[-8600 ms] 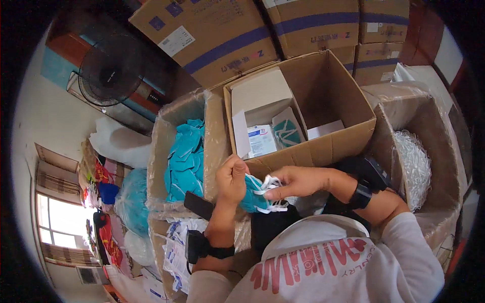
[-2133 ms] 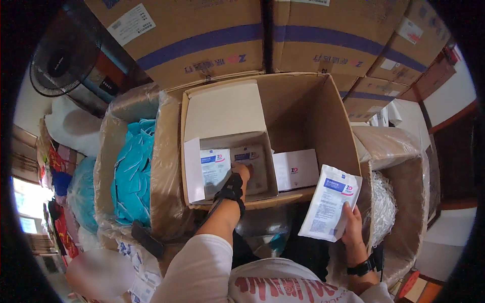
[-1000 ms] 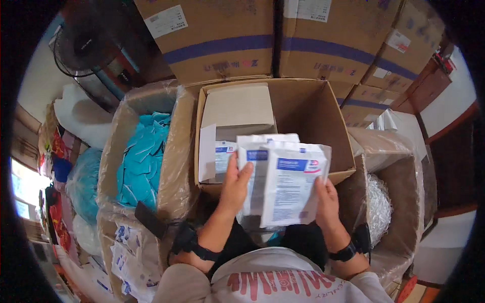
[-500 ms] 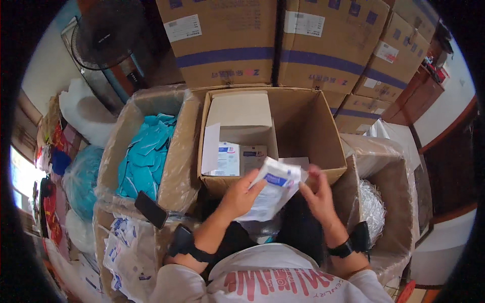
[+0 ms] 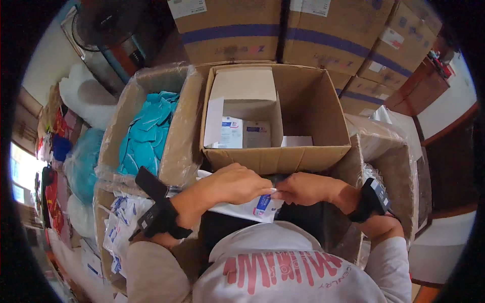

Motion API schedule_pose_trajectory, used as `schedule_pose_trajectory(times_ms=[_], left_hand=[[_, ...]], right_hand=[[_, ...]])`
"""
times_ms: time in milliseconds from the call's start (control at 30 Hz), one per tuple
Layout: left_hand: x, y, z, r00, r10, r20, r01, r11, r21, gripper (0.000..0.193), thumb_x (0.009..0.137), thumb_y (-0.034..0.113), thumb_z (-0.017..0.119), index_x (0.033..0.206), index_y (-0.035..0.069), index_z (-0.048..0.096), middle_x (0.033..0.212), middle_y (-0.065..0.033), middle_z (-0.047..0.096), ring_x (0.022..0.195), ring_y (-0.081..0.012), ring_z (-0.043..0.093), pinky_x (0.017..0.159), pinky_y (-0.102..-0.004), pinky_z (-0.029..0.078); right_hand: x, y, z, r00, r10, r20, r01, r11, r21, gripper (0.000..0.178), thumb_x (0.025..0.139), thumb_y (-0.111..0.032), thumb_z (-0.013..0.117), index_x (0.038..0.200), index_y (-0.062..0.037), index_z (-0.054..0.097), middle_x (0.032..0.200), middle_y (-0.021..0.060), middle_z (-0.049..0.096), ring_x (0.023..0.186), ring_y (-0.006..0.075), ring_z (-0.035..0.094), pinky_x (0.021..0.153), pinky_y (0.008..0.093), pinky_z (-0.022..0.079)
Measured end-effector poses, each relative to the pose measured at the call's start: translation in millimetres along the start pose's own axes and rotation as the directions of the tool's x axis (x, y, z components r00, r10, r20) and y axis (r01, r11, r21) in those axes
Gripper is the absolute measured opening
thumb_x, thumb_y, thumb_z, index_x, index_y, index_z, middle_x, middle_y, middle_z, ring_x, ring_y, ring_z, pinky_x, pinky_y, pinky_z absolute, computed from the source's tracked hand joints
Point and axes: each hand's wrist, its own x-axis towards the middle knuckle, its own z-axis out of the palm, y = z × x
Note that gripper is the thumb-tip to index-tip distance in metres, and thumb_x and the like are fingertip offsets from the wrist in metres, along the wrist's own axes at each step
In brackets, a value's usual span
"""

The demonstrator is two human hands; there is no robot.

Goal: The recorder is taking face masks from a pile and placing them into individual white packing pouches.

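A white plastic packet [image 5: 247,210] with a blue printed patch lies across my lap, tilted, just below the open carton. My left hand [image 5: 237,183] has its fingers closed on the packet's upper edge. Close beside it, my right hand [image 5: 303,187] pinches the same edge near its right end. The fingertips of both hands nearly meet, and the backs of the hands hide part of the packet. In front, the large open carton [image 5: 278,160] contains a smaller white box [image 5: 242,83] with packets [image 5: 231,132] standing inside.
Left of the carton, a plastic-lined box [image 5: 113,136] contains teal pieces [image 5: 146,131]. Below it, white packets [image 5: 118,224] fill another box. A black phone-like device [image 5: 150,183] sits near my left wrist. Another lined box [image 5: 389,156] stands right; stacked cartons [image 5: 323,55] rise behind.
Both hands have come closer together and turned over the packet's edge, with the right hand now gripping it. The packet has dropped nearer my lap, and the view has tilted downward.
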Motion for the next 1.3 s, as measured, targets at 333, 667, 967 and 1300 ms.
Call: schedule_pose_trajectory(times_ms=[333,667,967,1300], left_hand=[[-24,-17,72,0.973,-0.229,-0.034,0.176,0.829,-0.531,0.026,0.091,0.028,0.041,0.086,0.006,0.054,0.078,-0.0115,0.056,0.075,-0.0259,0.054,0.068,-0.0353,0.043],[-29,-96,142,0.651,-0.622,-0.435,0.153,0.668,-0.728,0.03,0.091,0.027,0.042,0.09,0.0,0.054,0.079,-0.0144,0.057,0.073,-0.0245,0.053,0.07,-0.0324,0.042],[-56,-82,75,0.564,-0.559,-0.608,0.239,0.815,-0.527,0.025,0.091,0.023,0.042,0.093,0.002,0.055,0.083,-0.0175,0.06,0.078,-0.0321,0.058,0.069,-0.034,0.045],[-41,-41,56,0.597,-0.298,-0.745,0.056,0.942,-0.331,0.019,0.089,0.017,0.045,0.09,0.002,0.057,0.078,-0.016,0.061,0.072,-0.0316,0.061,0.061,-0.0351,0.047]], right_hand=[[20,7,47,0.9,-0.31,-0.305,0.182,0.905,-0.384,0.013,0.078,-0.021,0.054,0.075,-0.0079,0.055,0.07,0.0082,0.056,0.068,0.0276,0.057,0.06,0.0379,0.046],[16,-32,49,0.855,-0.48,-0.197,0.339,0.804,-0.488,0.012,0.072,-0.017,0.052,0.079,-0.008,0.054,0.074,0.0057,0.055,0.072,0.0225,0.057,0.062,0.0333,0.047],[-25,-11,74,0.944,-0.13,-0.303,0.096,0.988,-0.124,0.025,0.076,-0.03,0.061,0.084,-0.0067,0.059,0.075,0.0063,0.057,0.068,0.0279,0.057,0.058,0.0368,0.047],[36,-19,32,0.831,-0.012,-0.557,0.072,0.994,0.085,0.016,0.081,-0.011,0.054,0.095,-0.0032,0.054,0.087,0.0152,0.059,0.08,0.0327,0.058,0.069,0.0372,0.047]])
